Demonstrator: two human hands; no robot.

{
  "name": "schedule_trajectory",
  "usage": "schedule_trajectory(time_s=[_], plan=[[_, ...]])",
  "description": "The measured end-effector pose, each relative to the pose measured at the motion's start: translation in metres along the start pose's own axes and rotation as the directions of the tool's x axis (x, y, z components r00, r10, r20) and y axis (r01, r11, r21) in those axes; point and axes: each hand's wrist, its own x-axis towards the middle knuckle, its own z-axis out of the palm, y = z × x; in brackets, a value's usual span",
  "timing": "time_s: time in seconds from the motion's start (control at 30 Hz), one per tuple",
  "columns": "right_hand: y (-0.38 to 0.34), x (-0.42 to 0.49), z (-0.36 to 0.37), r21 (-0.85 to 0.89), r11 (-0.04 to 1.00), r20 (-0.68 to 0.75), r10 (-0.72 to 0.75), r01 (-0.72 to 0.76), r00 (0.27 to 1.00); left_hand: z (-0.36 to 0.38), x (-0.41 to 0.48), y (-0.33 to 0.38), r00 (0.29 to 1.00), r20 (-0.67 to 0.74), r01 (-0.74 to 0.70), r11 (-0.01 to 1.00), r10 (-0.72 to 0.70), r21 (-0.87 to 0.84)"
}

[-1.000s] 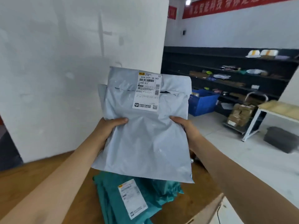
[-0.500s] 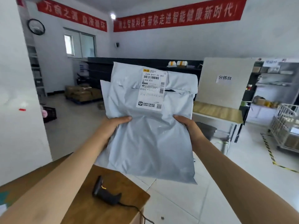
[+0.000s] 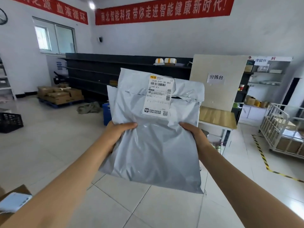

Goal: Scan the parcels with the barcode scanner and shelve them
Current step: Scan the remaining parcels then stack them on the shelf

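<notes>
Parcel: I see a grey plastic mailer bag (image 3: 153, 145) held upright in mid-air at the centre of the view, front facing the camera, above the tiled floor.
Label: a white shipping label (image 3: 158, 96) with barcodes is stuck on the upper front, across the folded flap.
Left hand: the left hand (image 3: 118, 131) pinches the bag's left edge about halfway up, with the thumb flat on the front and the fingers hidden behind.
Right hand: the right hand (image 3: 195, 134) pinches the right edge at the same height, thumb in front and fingers out of sight.
Shelves: dark shelving (image 3: 98, 71) runs along the far wall, well beyond the bag.
Table: a wood-topped table (image 3: 217, 116) stands behind the bag on the right, with a pale upright board (image 3: 218, 89) on it bearing a paper sign.
Floor, left: cardboard boxes (image 3: 60, 94) sit on a pallet near the shelving. A black crate (image 3: 10, 122) sits at the frame's edge.
Floor, right: a white wire cart (image 3: 283, 134) stands beside striped floor tape (image 3: 263, 158).
Walls: red banners (image 3: 162, 10) with pale characters.
</notes>
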Motion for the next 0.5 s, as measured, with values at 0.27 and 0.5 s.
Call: schedule_trajectory(time_s=[0.27,0.5], plan=[[-0.021,0.147,-0.057,0.033,0.999,0.125,0.015,-0.019,0.992,0.059,0.118,-0.023,0.996,-0.082,-0.034,0.999,0.037,0.036],[-0.038,0.291,-0.095,-0.027,0.999,0.308,0.042,-0.035,0.95,0.105,0.206,-0.054,0.946,-0.303,-0.093,0.992,0.114,0.084]])
